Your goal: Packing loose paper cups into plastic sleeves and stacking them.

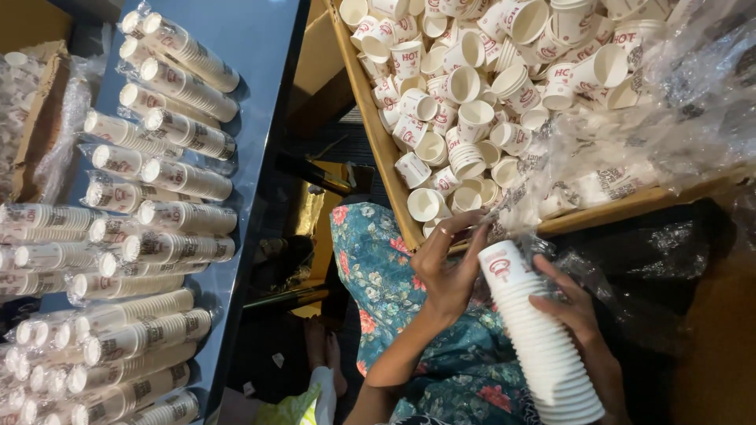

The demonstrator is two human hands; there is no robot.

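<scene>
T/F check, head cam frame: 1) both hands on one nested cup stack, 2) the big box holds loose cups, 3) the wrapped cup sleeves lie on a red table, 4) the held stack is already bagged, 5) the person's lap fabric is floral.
1) True. The left hand is at the top of the stack of paper cups, and the right hand supports its side.
2) True. The cardboard box is full of loose paper cups.
3) False. The wrapped cup sleeves lie on a blue table.
4) False. The held stack is bare; clear plastic wrap lies over the box's right side.
5) True. The floral fabric is teal with red flowers.
</scene>
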